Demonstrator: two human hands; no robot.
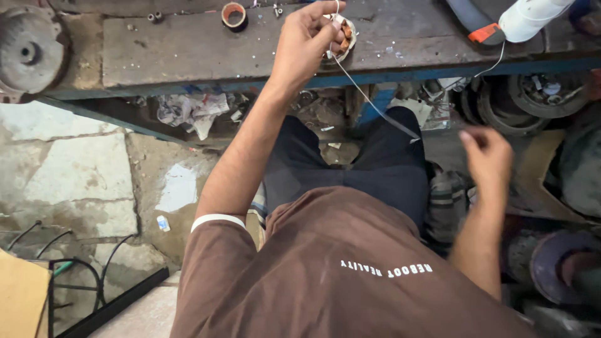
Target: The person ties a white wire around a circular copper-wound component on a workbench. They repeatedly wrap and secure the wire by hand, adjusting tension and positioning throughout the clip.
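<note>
- The right hand [488,156] is seen nearest, blurred; its fingers are pinched, and the white thread [375,106] seems pulled by it.
- Further, a small coil [343,34] is gripped closed in the left hand [307,44] over the tabletop [188,50].
- The binding is judged partly done; tying is left.
- A thread spool [532,15] lies farthest.
</note>
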